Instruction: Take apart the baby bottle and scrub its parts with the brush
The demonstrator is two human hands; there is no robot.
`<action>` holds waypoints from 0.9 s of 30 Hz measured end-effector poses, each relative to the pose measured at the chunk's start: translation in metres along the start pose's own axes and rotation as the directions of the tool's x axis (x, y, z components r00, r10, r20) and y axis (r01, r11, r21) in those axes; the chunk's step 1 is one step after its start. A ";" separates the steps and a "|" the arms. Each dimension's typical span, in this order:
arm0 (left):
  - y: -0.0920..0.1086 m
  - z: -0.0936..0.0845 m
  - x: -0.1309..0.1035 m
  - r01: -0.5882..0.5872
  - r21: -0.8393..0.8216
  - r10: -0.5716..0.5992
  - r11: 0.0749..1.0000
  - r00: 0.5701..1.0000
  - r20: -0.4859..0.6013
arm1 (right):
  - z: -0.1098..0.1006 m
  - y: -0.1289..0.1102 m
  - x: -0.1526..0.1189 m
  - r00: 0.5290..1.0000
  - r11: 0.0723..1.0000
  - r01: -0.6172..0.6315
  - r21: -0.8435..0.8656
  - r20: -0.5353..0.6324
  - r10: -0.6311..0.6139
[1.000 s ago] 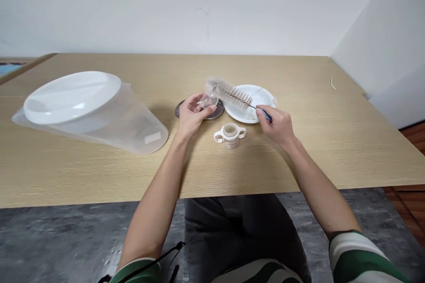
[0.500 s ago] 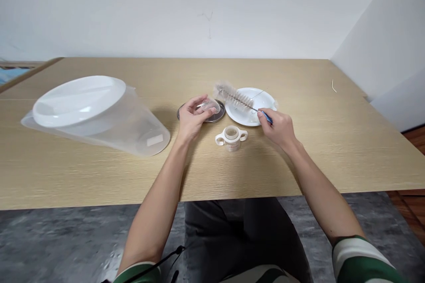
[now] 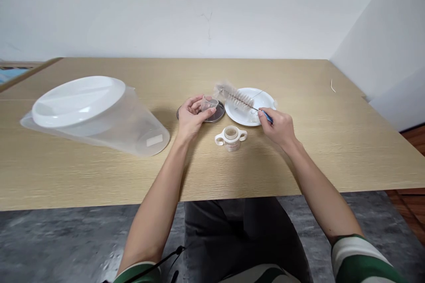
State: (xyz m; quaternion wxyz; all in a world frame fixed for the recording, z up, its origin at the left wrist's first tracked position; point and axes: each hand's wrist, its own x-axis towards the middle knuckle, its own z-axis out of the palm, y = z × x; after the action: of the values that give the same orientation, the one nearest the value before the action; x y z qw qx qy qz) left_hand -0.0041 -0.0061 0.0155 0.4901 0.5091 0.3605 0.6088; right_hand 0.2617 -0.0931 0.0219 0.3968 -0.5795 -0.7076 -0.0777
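Note:
A small clear plastic cup [image 3: 209, 103] is pinched between the thumb and fingers of my left hand [image 3: 191, 117], above a dark round metal lid or dish [image 3: 217, 115]. My right hand [image 3: 278, 126] grips the blue handle of a bottle brush [image 3: 235, 97]. Its pale bristles point up and left, beside the cup, over the edge of a white plate [image 3: 249, 120]. Between my hands, nearer to me, a small baby bottle with two white handles [image 3: 231, 138] stands upright, its mouth open.
A large translucent pitcher with a white lid [image 3: 99, 115] lies on its side at the left of the wooden table [image 3: 206, 177]. A thin pale strip [image 3: 332, 86] lies at the far right. Something thin and clear rests on the plate.
My left fingers have turned the clear cup, so that it now looks more upright. The brush and my right hand have barely moved.

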 end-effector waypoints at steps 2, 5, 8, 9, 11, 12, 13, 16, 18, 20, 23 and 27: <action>0.002 0.001 -0.002 -0.002 0.006 0.002 1.000 1.000 0.004 | -0.001 0.000 0.001 0.999 0.999 -0.032 0.016 -0.012 0.033; 0.000 0.001 -0.001 -0.009 0.019 0.009 1.000 1.000 -0.007 | -0.002 -0.003 0.000 1.000 0.997 -0.005 0.076 -0.027 0.007; -0.005 0.001 0.001 -0.024 0.020 0.025 1.000 0.999 -0.024 | -0.001 -0.005 -0.001 0.998 0.994 0.061 0.094 -0.011 -0.060; -0.006 0.001 0.001 -0.030 0.019 0.030 0.999 0.999 -0.020 | 0.000 -0.006 -0.002 0.997 0.994 0.073 0.086 0.001 -0.073; -0.007 0.001 0.001 -0.035 0.021 0.035 0.999 0.999 0.005 | 0.001 -0.004 -0.002 0.997 0.996 0.068 0.057 0.025 -0.070; -0.006 0.001 0.001 -0.034 0.023 0.033 0.999 0.999 0.022 | 0.001 -0.003 -0.001 0.998 0.998 0.053 0.040 0.030 -0.055; -0.005 0.001 0.000 -0.031 0.027 0.030 0.999 0.999 0.037 | 0.001 -0.002 -0.001 0.999 0.999 0.035 0.025 0.028 -0.036; -0.002 0.001 -0.001 -0.020 0.045 0.018 0.999 0.998 0.053 | -0.001 0.000 0.000 1.000 1.000 0.001 0.015 -0.012 -0.001; -0.001 0.000 -0.001 -0.002 0.036 0.000 0.999 0.999 0.043 | -0.002 0.000 0.000 0.999 0.999 0.010 0.036 -0.035 -0.009; -0.001 0.000 -0.001 0.030 0.002 -0.030 1.000 0.999 0.033 | -0.002 -0.002 0.000 0.999 0.997 0.037 0.065 -0.035 -0.035; -0.001 0.001 0.000 0.081 -0.073 -0.080 0.994 0.997 0.018 | -0.001 -0.005 -0.002 0.997 0.994 0.075 0.084 0.006 -0.076; 0.006 0.003 -0.001 0.143 -0.129 -0.138 0.981 0.989 0.047 | 0.000 -0.002 -0.002 0.998 0.999 0.039 0.035 0.054 -0.040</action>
State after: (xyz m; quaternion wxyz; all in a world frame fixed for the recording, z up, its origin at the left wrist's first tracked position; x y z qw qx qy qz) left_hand -0.0022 -0.0084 0.0214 0.5710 0.4603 0.3453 0.5855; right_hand 0.2598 -0.0946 0.0213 0.3853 -0.5605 -0.7307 -0.0577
